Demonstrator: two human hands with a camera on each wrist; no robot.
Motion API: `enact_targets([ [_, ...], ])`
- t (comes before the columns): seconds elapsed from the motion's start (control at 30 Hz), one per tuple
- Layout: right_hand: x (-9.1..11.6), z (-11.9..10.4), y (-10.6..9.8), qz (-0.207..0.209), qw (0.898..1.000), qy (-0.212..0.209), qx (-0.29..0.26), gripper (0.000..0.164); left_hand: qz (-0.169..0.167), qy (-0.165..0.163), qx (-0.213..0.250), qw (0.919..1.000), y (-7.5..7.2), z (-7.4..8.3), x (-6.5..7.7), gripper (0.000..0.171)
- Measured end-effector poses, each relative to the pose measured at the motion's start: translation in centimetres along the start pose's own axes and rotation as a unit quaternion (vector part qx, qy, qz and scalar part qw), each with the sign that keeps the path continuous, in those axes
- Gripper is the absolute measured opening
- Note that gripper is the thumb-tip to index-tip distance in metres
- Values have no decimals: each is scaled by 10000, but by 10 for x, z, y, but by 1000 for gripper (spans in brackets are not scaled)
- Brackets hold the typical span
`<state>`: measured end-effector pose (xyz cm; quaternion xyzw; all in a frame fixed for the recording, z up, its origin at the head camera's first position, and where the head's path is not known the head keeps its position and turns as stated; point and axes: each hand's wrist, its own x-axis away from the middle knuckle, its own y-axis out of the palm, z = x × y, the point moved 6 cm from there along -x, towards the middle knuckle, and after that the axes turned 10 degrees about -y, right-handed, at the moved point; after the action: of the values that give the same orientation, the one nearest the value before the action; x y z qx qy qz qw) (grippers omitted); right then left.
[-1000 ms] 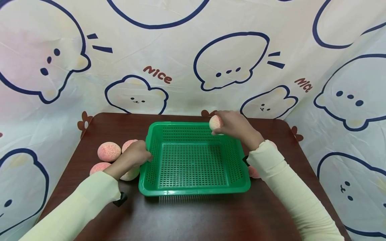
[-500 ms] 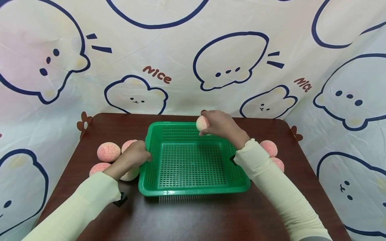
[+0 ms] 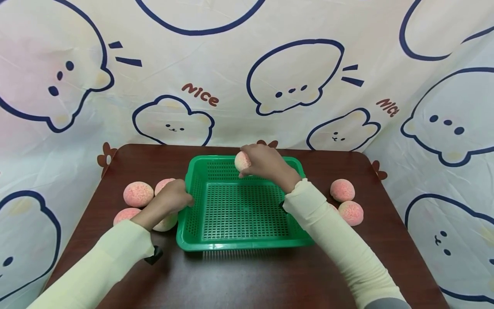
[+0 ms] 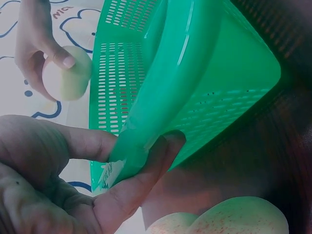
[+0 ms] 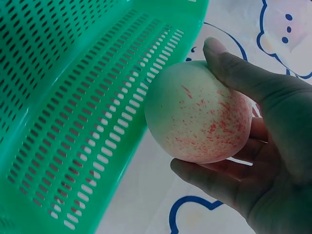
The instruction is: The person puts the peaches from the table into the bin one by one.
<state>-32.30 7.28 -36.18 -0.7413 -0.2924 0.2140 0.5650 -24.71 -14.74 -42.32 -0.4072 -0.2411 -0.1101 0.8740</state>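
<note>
My right hand [image 3: 266, 162] grips a round pale peach [image 3: 242, 161] speckled with pink, held over the far rim of the green plastic basket [image 3: 247, 246]. In the right wrist view, thumb and fingers wrap around the sides of that peach [image 5: 200, 117], close beside the slotted basket wall [image 5: 109, 124]. My left hand [image 3: 173, 198] pinches the left rim of the basket; the left wrist view has its thumb on one side of the rim [image 4: 161, 92] and fingers on the other. The basket's slotted floor [image 3: 247, 210] shows no peaches on it.
Several pink peaches [image 3: 138, 194] lie left of the basket, partly hidden by the left arm. More peaches [image 3: 342, 190] lie on the right, one mostly behind the right sleeve [image 3: 335, 240]. A patterned cloth [image 3: 231, 64] hangs behind the brown table [image 3: 247, 283].
My right hand has carried the peach leftward along the basket's far rim. The peaches on the right have come out from behind the sleeve. My left hand stays on the rim.
</note>
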Motion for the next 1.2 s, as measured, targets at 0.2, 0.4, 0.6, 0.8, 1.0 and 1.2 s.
enact_targets([
  [0.2, -8, -8, 10, -61, 9999, 49, -135, 75, -47, -42, 68, 10000, 1, -3, -2, 19],
  [0.4, -17, -16, 18, -99, 9997, -66, -196, 71, -77, -31, 18, 10000, 2, -2, -5, 13],
  [0.6, -23, -22, 29, -296, 9995, -135, 36, 69, -107, -15, 51, 9999, 2, -2, -4, 13],
  [0.8, -28, -28, 37, -311, 9992, -237, 75, 66, -98, -43, 3, 9999, 2, -1, -4, 15],
  [1.0, -35, -35, 43, -298, 9989, -348, 16, 66, -97, -80, -45, 9999, 1, -1, -2, 20],
  [1.2, -41, -42, 51, -433, 9982, -408, 90, 69, -106, -79, -58, 9999, 1, -1, -3, 10],
])
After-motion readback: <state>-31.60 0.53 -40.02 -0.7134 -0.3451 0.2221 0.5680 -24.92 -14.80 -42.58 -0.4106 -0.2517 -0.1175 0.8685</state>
